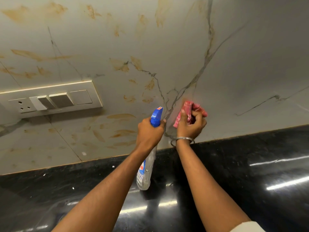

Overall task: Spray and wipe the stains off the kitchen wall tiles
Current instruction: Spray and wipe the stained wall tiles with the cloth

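Observation:
The pale marble-look wall tiles [167,39] fill the upper view, with grey veins and many orange-brown stains [122,131] spread over their left half. My left hand [149,133] grips the neck of a clear spray bottle [145,171] whose blue trigger head [156,117] points up at the tiles. Just to the right, my right hand [190,126] holds a bunched red-and-white checked cloth [189,109] close to the wall, near the grey vein; a metal bangle circles that wrist.
A glossy black stone countertop [242,173] runs along the foot of the tiles, with a few white specks on it. A cream switch and socket plate [50,99] is fixed to the wall at the left.

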